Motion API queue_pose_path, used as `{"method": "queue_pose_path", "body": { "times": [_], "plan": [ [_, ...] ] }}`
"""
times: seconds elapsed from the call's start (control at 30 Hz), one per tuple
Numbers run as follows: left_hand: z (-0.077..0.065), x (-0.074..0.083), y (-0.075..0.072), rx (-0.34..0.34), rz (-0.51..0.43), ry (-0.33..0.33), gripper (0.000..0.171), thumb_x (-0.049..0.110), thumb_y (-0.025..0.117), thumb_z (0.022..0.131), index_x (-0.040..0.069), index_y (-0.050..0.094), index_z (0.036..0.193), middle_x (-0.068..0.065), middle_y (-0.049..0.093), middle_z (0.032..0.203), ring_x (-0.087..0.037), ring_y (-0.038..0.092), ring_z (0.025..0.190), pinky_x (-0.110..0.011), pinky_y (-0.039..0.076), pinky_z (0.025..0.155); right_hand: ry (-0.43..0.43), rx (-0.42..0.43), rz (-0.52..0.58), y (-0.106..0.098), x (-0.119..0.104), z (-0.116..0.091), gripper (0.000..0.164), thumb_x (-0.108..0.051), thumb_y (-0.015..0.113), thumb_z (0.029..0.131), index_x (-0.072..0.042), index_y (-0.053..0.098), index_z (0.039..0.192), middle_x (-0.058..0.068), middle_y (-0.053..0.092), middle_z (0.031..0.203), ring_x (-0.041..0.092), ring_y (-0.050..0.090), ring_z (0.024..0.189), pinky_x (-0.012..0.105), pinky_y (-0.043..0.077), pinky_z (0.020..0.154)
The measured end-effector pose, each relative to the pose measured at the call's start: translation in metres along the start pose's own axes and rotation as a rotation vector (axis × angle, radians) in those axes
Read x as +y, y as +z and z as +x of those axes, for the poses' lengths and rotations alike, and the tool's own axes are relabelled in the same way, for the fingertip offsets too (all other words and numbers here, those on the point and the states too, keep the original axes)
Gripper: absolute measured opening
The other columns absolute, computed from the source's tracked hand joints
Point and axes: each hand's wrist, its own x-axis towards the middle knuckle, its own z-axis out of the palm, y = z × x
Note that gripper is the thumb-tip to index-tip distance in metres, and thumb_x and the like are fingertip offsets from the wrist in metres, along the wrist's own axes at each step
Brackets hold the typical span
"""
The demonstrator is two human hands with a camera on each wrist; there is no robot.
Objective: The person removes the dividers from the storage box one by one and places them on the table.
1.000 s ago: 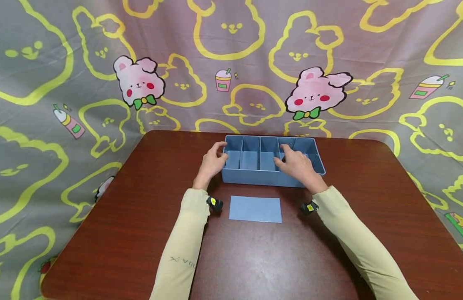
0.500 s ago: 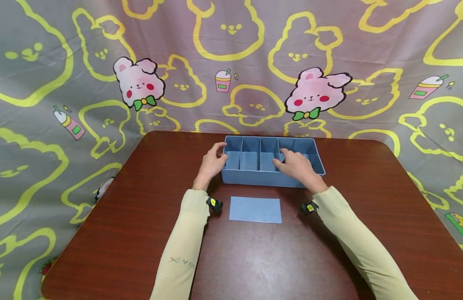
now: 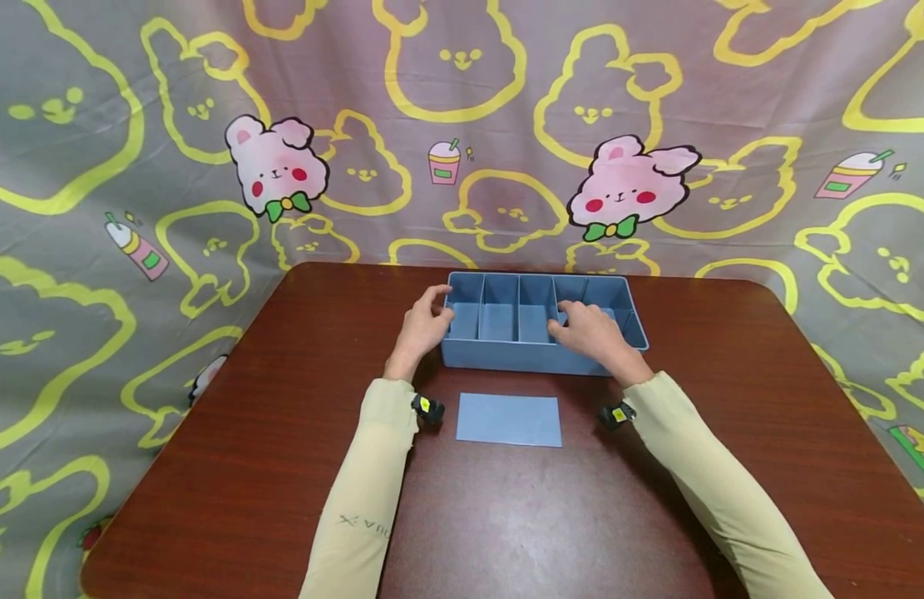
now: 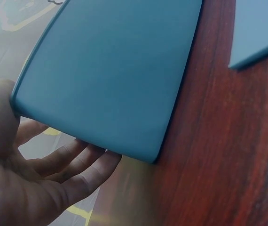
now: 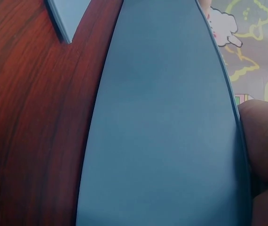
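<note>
A long blue compartment box (image 3: 499,353) stands near the back of the table. My left hand (image 3: 420,329) holds its left end, the thumb at the rim and the fingers curled against the end wall; the left wrist view shows these fingers (image 4: 84,181) from below. My right hand (image 3: 592,333) reaches over the front rim into the right-hand part. Its thumb and index finger are on either side of an upright divider (image 3: 555,293), pinching it near the front; the other fingertips are hidden. Only part of this hand shows beside the box in the right wrist view.
A flat blue rectangular panel (image 3: 509,420) lies on the dark wooden table (image 3: 342,333) in front of the box. More dividers (image 3: 519,308) split the box into several compartments. A patterned curtain (image 3: 506,125) hangs behind and beside the table.
The right index finger has come down slightly, closer to the thumb. The left hand, the box and the panel keep their places.
</note>
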Motion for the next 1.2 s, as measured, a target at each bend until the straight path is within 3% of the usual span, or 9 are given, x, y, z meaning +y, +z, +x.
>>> {"method": "queue_pose_path", "body": {
  "times": [1.2],
  "plan": [
    [0.0000,0.0015,-0.0004,0.003,0.005,0.000,0.047,0.024,0.050,0.095,0.025,0.047,0.142,-0.007,0.059,0.091,-0.022,0.051,0.066,-0.035,0.040,0.059,-0.053,0.038,0.099,-0.0038,0.0018,0.0002,0.055,-0.022,0.052,0.093,0.005,0.046,0.140,0.001,0.043,0.052,0.015,0.040,0.041,0.026,0.030,0.041]
  ]
}}
